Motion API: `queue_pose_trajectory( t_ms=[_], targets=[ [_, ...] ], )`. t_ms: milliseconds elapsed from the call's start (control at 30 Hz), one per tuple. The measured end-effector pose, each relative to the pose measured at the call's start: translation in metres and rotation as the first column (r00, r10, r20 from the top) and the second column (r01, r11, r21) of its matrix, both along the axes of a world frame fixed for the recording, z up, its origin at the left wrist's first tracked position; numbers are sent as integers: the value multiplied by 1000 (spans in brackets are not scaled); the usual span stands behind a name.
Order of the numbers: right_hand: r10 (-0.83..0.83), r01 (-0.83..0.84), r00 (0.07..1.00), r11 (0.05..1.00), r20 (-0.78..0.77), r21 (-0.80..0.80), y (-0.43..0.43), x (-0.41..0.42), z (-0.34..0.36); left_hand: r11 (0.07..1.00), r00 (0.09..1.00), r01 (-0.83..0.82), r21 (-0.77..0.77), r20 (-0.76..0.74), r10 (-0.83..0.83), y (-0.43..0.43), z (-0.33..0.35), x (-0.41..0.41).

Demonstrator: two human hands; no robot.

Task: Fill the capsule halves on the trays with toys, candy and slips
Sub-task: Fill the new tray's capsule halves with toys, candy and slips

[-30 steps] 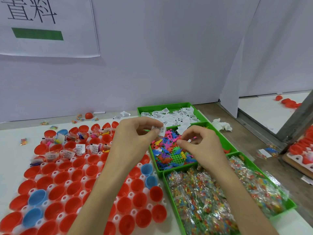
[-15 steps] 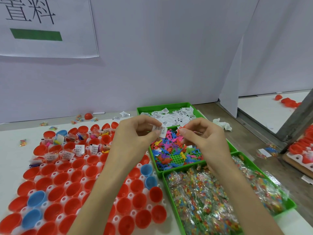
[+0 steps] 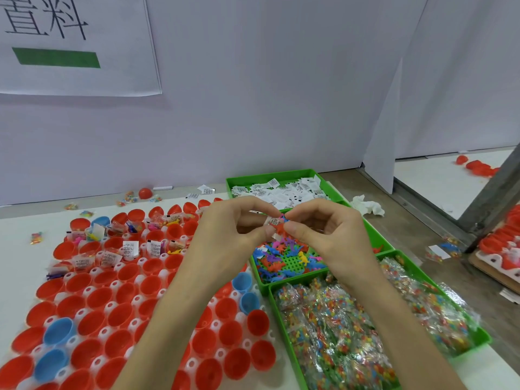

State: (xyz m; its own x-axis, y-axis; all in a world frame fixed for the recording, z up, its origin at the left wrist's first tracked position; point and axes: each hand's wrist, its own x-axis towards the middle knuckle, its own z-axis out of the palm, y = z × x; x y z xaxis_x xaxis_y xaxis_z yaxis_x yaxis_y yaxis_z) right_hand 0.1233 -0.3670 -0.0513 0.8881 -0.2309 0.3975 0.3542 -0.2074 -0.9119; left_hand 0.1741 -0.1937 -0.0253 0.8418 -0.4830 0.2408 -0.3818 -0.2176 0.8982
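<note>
Pinching a white slip [image 3: 271, 220], the left hand [image 3: 233, 235] is meeting the right hand [image 3: 326, 235], which is gripping a red toy [image 3: 280, 228], above the toy bin [image 3: 263, 285], between the slip bin [image 3: 270, 175] and candy bin [image 3: 478, 337]; capsule halves [image 3: 92, 299] are sitting left.

Capsule tray [image 3: 218, 354] left; right: slips bin [image 3: 270, 175] behind toys bin [image 3: 263, 285], candy bin [image 3: 481, 337] nearest.

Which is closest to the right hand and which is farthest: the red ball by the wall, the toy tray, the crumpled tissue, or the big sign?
Measured from the right hand in the head view:
1. Toy tray, right beneath the hand.
2. Crumpled tissue, just behind, to its right.
3. Red ball, far left, by the wall.
4. Sign, high on the wall, upper left.
</note>
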Motion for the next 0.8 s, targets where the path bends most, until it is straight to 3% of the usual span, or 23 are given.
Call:
queue_pose_trajectory(
  t_ms=[467, 600, 800],
  targets=[
    [-15, 13, 999, 999, 48, 34, 3, 0, 1, 991, 989, 125, -50, -73, -129, 5, 1, 3],
    [-38, 38, 999, 999, 30, -3, 3, 0, -1, 993, 995, 82, -89, -44, -86, 4, 2, 1],
    [23, -23, 1000, 994, 2, 108, 8, -1, 0, 993, 1000, 5, -114, 16, -4, 1, 3, -1]
  ],
)
